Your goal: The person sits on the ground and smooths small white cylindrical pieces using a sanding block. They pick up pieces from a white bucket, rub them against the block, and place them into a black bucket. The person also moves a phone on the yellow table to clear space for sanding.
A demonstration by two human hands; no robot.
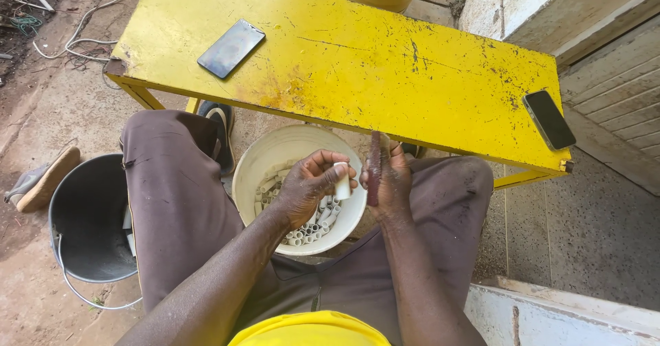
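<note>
Centre of frame: the left hand (306, 184) pinches a short white tube piece (342, 180) between thumb and fingertips, above a white bowl (275, 155) of similar tube pieces (313, 230) between the person's knees. Just right of it, the right hand (389, 177) is closed around a dark flat file (373, 167), held upright beside the piece. Upper frame: a yellow bench (357, 64) carries two phones (231, 48). Lower left: a black bucket (86, 215).

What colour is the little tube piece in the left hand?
White, seen in the head view: the tube piece in the left hand.
</note>
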